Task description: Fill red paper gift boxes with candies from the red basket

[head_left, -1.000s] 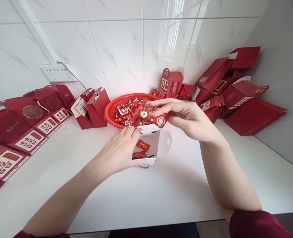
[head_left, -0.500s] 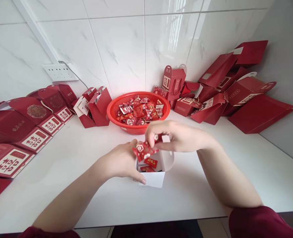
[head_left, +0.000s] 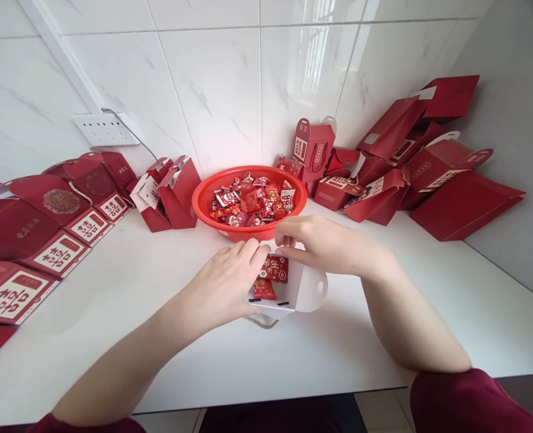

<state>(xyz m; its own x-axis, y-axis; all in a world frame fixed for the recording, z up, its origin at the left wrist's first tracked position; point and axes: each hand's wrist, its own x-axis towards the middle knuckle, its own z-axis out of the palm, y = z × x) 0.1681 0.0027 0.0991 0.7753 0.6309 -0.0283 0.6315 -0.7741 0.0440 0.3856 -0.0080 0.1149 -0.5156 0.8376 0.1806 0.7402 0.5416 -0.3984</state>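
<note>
In front of me a small open gift box [head_left: 307,291] shows its white inside, with a rounded side flap spread to the right. Inside lie red candy packets [head_left: 275,268] with printed lettering. My left hand [head_left: 228,276] is closed around the box's left side, its fingertips at the far edge. At the far right corner, my right hand [head_left: 316,243] has curled fingers pinching the back flap. A twisted cord handle [head_left: 263,323] pokes out at the near side. Both hands partly cover the box.
Behind the box stands a red plastic basket [head_left: 197,207] full of wrapped candies. Closed red gift boxes [head_left: 59,255] line the left, and two open red boxes [head_left: 180,192] stand near the wall. More red boxes [head_left: 469,204] are piled at the right.
The red packet that was in my right hand is now down in the box. My right hand has moved to the back flap, and the near flap has folded down, showing the cord.
</note>
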